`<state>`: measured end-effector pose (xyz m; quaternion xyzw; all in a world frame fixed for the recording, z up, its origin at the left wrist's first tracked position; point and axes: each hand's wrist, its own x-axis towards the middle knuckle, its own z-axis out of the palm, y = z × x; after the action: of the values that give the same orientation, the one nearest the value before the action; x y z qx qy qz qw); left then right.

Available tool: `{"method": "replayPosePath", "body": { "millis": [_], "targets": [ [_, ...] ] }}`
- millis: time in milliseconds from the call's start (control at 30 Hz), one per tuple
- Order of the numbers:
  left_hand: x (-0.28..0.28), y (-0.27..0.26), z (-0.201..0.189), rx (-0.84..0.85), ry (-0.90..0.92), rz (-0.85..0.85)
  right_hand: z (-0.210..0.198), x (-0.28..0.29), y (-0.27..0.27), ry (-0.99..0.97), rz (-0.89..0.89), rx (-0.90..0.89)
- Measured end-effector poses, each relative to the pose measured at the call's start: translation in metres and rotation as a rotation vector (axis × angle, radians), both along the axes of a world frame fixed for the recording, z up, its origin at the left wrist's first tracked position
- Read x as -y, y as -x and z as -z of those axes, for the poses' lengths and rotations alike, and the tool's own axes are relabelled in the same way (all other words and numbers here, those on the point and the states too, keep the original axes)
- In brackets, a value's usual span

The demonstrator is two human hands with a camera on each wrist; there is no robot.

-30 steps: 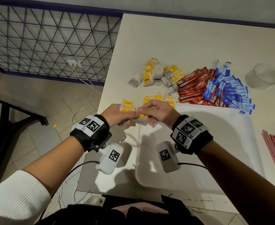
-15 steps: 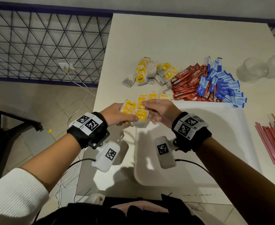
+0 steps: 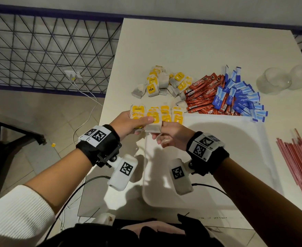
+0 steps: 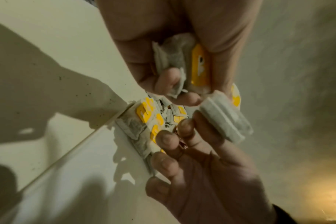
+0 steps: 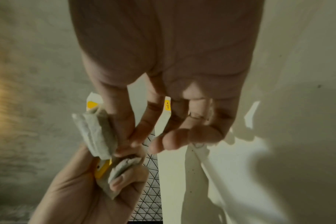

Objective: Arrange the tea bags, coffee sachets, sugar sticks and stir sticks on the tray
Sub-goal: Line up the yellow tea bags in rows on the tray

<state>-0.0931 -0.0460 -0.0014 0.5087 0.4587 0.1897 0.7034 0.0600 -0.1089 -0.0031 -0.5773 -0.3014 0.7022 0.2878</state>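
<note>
Both your hands meet over the tray's far-left corner, each with tea bags in its grip.

On the white bench point(image 3: 164, 50) the white tray point(image 3: 235, 166) fills the near middle, and a row of yellow-tagged tea bags point(image 3: 177, 114) lines its far edge at 11 o'clock. Beyond it lie a loose tea bag pile point(image 3: 162, 82) at 12, red Nescafe coffee sachets point(image 3: 203, 97) and blue sugar sticks point(image 3: 243, 97) toward 1, and red stir sticks point(image 3: 296, 157) at 3. Your left hand point(image 3: 128, 123) has a narrow grip curled round a small stack of tea bags point(image 4: 175, 60). Your right hand point(image 3: 173, 136) pinches one tea bag point(image 3: 153, 123) between thumb and forefinger, its other fingers loose.
</note>
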Motion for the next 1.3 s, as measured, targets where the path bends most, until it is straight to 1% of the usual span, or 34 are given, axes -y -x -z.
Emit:
{"method": "replayPosePath", "body": {
  "millis": [67,167,267,367,400,533,667,767,833,900,1033,1133,1233,1300],
  "targets": [
    [0.0,-0.001,0.004,-0.035,0.011,-0.015,0.002,0.001,-0.001,-0.009,0.019,0.007],
    [0.002,-0.004,0.013,-0.161,0.0,-0.029,0.004,-0.001,-0.003,-0.03,0.098,0.09],
    [0.007,-0.006,0.022,-0.298,-0.049,0.01,0.006,0.0,-0.006,-0.032,0.082,0.19],
    [0.01,-0.01,0.029,-0.332,-0.06,0.025,0.011,0.003,-0.003,-0.047,0.001,0.294],
    [0.01,-0.011,0.032,-0.348,-0.057,0.021,0.013,0.004,-0.001,-0.049,0.0,0.312],
    [0.004,-0.012,0.04,-0.422,-0.055,0.026,0.022,0.002,0.005,-0.048,0.08,0.359],
    [-0.001,-0.01,0.047,-0.406,-0.042,0.019,0.029,-0.006,0.011,-0.015,0.153,0.38],
    [-0.006,-0.009,0.048,-0.46,-0.107,0.029,0.031,-0.005,0.014,-0.04,0.216,0.4],
    [-0.009,-0.009,0.047,-0.506,-0.165,0.057,0.033,-0.002,0.016,-0.076,0.246,0.462],
    [-0.01,-0.009,0.045,-0.54,-0.202,0.097,0.037,0.0,0.017,-0.111,0.246,0.52],
    [-0.013,-0.011,0.04,-0.602,-0.267,0.169,0.044,-0.001,0.017,-0.157,0.161,0.641],
    [-0.015,-0.012,0.035,-0.674,-0.344,0.231,0.052,-0.005,0.02,-0.191,0.142,0.716],
    [-0.015,-0.011,0.034,-0.68,-0.369,0.209,0.056,-0.009,0.02,-0.181,0.116,0.722],
    [-0.016,-0.009,0.036,-0.673,-0.338,0.179,0.054,-0.009,0.019,-0.187,0.102,0.731]
  ]
}}
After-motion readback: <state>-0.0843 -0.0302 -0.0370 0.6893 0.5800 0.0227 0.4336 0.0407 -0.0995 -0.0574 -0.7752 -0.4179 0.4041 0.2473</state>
